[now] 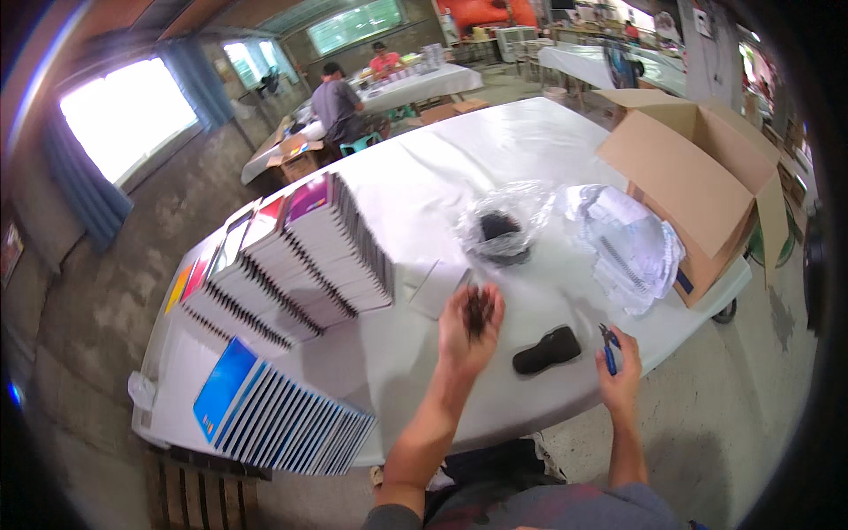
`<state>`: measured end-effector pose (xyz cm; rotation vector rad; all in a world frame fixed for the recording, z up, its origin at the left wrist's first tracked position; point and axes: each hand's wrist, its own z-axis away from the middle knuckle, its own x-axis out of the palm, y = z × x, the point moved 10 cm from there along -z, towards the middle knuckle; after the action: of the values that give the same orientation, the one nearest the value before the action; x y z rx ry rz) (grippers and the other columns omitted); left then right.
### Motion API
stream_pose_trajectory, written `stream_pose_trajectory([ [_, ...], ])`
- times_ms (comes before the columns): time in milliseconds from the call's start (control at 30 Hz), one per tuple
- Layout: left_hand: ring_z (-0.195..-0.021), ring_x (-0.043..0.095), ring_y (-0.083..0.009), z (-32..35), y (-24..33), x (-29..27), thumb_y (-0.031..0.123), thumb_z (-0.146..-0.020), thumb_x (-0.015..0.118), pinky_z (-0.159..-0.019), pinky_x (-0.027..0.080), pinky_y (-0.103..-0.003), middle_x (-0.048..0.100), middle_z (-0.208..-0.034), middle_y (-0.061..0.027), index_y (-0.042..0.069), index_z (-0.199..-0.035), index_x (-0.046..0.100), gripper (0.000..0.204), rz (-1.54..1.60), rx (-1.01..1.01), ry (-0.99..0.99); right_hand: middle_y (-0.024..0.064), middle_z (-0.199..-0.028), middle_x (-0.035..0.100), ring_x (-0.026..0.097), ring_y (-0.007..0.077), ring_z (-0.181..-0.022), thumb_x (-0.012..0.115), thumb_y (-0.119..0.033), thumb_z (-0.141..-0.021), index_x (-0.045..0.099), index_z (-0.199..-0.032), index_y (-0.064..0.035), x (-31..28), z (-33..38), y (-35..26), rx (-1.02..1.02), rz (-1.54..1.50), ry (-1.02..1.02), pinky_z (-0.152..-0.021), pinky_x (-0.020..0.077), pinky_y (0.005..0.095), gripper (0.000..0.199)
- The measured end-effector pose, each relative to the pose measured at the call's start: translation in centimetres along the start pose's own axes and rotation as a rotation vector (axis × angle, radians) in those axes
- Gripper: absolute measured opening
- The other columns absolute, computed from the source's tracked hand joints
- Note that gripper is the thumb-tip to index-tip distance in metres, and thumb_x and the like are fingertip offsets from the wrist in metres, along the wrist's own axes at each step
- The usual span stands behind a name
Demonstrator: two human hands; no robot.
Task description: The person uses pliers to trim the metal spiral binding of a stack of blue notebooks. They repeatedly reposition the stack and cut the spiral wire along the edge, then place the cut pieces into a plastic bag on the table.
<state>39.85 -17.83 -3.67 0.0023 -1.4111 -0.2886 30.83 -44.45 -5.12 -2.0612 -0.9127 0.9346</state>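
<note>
My left hand [465, 340] is palm up over the middle of the table, its fingers curled around a small bunch of dark, thin pieces [478, 311]; their exact kind is too blurred to make out. Just beyond it lie a flat whitish card [437, 289] and a clear plastic bag [503, 231] with black material inside. Near the table's right front edge, my right hand [622, 371] grips small blue-handled cutting pliers [609, 349], jaws pointing away from me. Between the two hands a black, elongated object [547, 351] rests on the white table cover.
Tall stacks of spiral-bound notebooks [340, 256] stand at the left, with a fanned row of blue-covered ones [283, 411] in front. At right are crumpled clear plastic with white papers [623, 243] and an open cardboard box [698, 168]. Two people sit at a farther table [459, 81].
</note>
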Motion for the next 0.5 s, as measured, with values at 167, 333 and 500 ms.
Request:
stream_pose_trajectory([
  [167,-0.096,0.057,-0.0301,-13.7,0.9,4.6,0.019,-0.089,0.05,-0.093,0.044,-0.046,0.055,-0.082,-0.0121,0.004,-0.086,0.051,0.016,-0.299,0.125,0.163,0.0141,-0.105,0.058,0.055,0.0312,-0.096,0.066,-0.009,-0.078,0.057,-0.114,-0.0033,0.7,-1.0,0.5,-0.069,0.048,0.118,-0.087,0.039,0.0395,0.038],
  [333,-0.13,0.025,-0.0425,-18.2,1.2,5.2,0.048,-0.077,0.056,-0.105,0.012,-0.062,0.021,-0.136,-0.0205,0.007,-0.126,0.041,0.066,-0.496,0.129,0.335,0.0157,-0.101,0.058,0.055,0.0309,-0.094,0.072,-0.018,-0.072,0.058,-0.114,-0.0019,0.5,-0.5,0.5,-0.2,0.141,0.154,-0.084,0.0378,0.0399,0.047],
  [500,-0.139,-0.006,-0.0448,-18.3,0.0,9.9,0.051,-0.076,0.049,-0.097,-0.01,-0.073,-0.017,-0.152,-0.016,0.014,-0.146,0.024,0.083,-0.714,0.092,0.078,0.0131,-0.101,0.058,0.055,0.028,-0.094,0.072,-0.014,-0.068,0.06,-0.114,-0.0038,0.7,-0.9,0.3,-0.173,0.229,0.119,-0.085,0.036,0.0382,0.049],
])
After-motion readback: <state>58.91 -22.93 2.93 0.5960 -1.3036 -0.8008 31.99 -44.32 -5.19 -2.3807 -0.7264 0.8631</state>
